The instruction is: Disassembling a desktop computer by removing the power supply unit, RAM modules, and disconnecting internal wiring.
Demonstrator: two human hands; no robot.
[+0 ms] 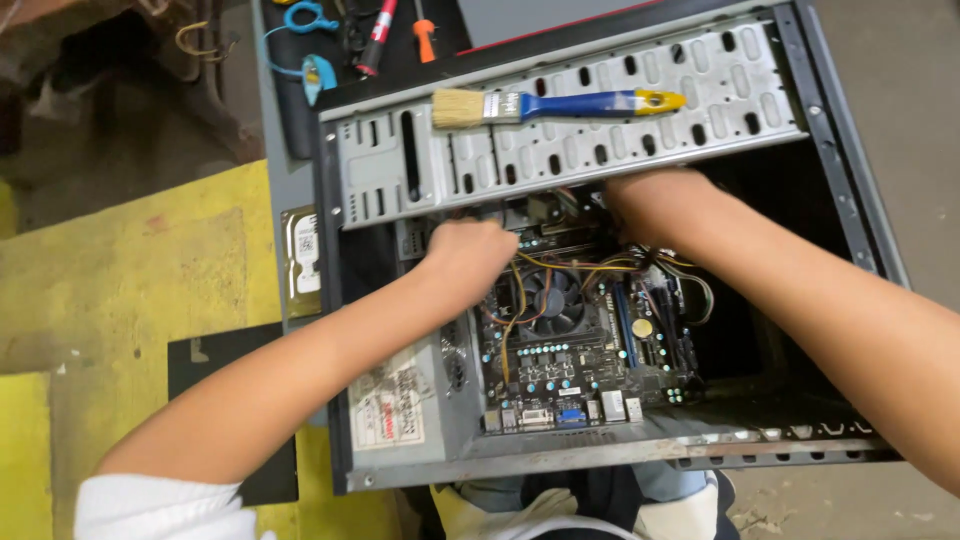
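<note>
An open desktop computer case [850, 200] lies on its side before me, its motherboard [580, 360] with a round cooler fan [553, 300] exposed. My left hand [468, 255] is curled into a loose fist inside the case, beside the power supply [400, 400] and over the yellow and black cables [590, 268]. My right hand [655, 205] reaches in under the perforated metal drive cage [600, 130]; its fingers are hidden by the cage. A paintbrush with a blue and yellow handle [560, 105] rests on top of the cage.
A hard drive [302, 262] lies left of the case. Screwdrivers [378, 35] and a blue tool [312, 70] sit on a dark mat at the back. A yellow surface [130, 290] and a black panel [215, 360] are at left. Grey floor at right.
</note>
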